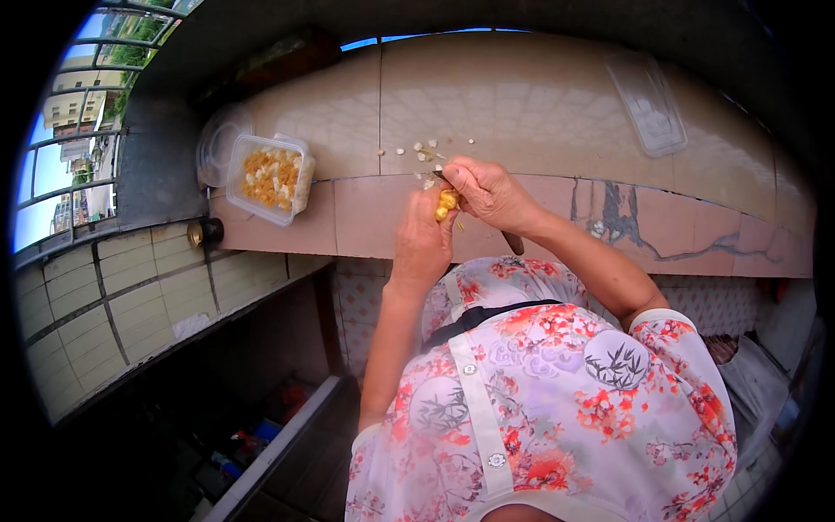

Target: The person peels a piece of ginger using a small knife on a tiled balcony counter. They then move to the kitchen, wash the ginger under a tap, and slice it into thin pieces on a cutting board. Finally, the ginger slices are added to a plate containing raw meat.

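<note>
My left hand (424, 231) holds a small knobbly yellow piece of food (446, 203) between its fingers; its exact kind is unclear. Against it, my right hand (489, 192) grips a knife (513, 243), whose wooden-looking handle end shows below the palm and whose dark tip shows by the thumb. Small whitish pieces (419, 147) and thin yellowish scraps lie on the tiles just beyond both hands. To the left, a clear plastic container (303, 186) holds chopped orange and white pieces (269, 176).
A round clear lid (225, 140) lies behind the container, near a dark can (205, 232) at the ledge's left end. Another clear plastic lid or tray (649, 107) lies at the back right. Window bars (85, 134) stand at the far left. Cracked pink tiles (691, 235) line the ledge's front.
</note>
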`<state>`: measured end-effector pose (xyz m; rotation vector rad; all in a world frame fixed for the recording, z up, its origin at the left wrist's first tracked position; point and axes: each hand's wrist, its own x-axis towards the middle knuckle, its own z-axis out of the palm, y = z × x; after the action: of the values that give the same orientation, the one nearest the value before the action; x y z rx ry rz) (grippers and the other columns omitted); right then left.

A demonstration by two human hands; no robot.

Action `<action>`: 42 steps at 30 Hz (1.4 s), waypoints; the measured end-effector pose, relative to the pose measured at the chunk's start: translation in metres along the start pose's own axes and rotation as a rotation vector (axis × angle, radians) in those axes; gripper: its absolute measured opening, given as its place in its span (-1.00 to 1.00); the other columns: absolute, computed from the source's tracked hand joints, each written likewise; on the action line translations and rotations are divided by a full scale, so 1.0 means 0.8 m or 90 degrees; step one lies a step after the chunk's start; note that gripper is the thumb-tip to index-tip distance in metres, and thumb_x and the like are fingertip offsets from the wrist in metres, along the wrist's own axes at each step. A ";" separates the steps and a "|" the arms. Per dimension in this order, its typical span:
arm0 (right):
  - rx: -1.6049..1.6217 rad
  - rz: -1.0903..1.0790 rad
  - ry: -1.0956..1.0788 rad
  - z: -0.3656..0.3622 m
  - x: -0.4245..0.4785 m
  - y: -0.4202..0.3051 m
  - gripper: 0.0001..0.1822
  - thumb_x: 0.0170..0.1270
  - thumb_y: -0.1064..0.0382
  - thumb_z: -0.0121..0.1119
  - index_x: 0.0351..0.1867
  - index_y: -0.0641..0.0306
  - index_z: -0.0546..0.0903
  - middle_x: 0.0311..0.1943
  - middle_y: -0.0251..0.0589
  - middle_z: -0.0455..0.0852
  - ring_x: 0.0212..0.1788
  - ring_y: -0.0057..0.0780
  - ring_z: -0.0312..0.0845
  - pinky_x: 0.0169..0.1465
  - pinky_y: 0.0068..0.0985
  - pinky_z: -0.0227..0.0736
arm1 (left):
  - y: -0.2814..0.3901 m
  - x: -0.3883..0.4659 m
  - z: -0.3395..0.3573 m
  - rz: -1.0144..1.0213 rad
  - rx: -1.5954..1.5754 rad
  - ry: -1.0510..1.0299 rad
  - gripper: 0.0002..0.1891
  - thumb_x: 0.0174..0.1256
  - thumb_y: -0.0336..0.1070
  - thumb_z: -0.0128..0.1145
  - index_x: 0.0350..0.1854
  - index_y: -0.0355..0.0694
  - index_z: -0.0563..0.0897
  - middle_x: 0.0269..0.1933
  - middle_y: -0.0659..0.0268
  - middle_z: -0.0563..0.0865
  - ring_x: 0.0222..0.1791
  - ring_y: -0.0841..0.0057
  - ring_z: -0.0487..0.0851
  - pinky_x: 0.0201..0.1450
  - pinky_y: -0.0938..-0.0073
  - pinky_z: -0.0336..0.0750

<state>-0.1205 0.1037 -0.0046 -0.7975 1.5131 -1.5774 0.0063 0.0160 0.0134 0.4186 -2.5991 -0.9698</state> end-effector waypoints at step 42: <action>0.158 -0.024 0.027 -0.015 0.051 -0.018 -0.69 0.44 0.09 -0.06 -0.25 0.35 0.47 -0.32 -0.01 0.68 -0.43 -0.44 0.65 -0.28 -0.55 0.55 | -0.019 -0.178 -0.049 -0.211 -1.046 0.126 -0.55 0.33 0.08 0.01 -0.29 -0.33 0.53 -0.41 0.24 0.49 -0.41 0.55 0.43 -0.21 0.40 0.31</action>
<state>-0.1529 0.0738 0.0051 -0.6586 1.3052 -1.7786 0.1528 0.0372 0.0020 0.3804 -0.8794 -2.4601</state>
